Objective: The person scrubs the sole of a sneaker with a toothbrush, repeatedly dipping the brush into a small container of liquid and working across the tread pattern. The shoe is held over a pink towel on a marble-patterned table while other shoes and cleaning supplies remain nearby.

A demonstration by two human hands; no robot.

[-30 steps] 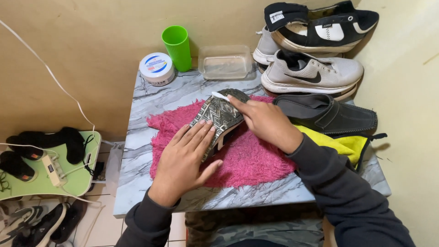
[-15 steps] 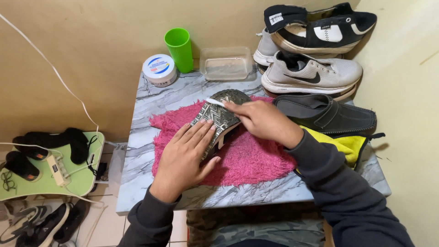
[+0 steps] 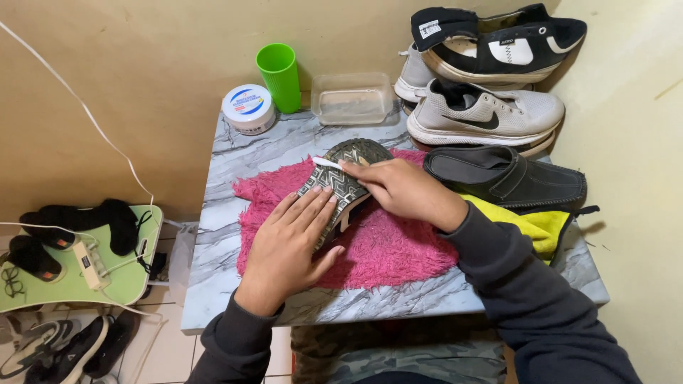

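At the middle of the marble-patterned table (image 3: 235, 235), on a pink towel (image 3: 398, 249), lies a shoe (image 3: 345, 181) turned sole-up, its grey patterned tread facing the camera. The left hand (image 3: 292, 249) lies flat on the heel half of the sole, fingers spread and pressing down, apparently to keep the shoe from sliding on the towel. The right hand (image 3: 398, 188) is closed around a small brush, whose white tip (image 3: 326, 163) pokes out leftward across the toe end of the tread; the grip looks pinched tight, though the handle itself is hidden in the fist. The towel seems laid there to cushion the shoe and catch dirt.

Along the back edge stand a round white tub (image 3: 248, 109) with a blue-and-white label on its lid, a plain green cup (image 3: 279, 77) and a clear rectangular plastic container (image 3: 352, 97). At the back right corner, grey and black sneakers (image 3: 484, 110) are stacked. Near the right edge, a dark slip-on shoe (image 3: 505, 178) rests on a yellow cloth (image 3: 533, 224).
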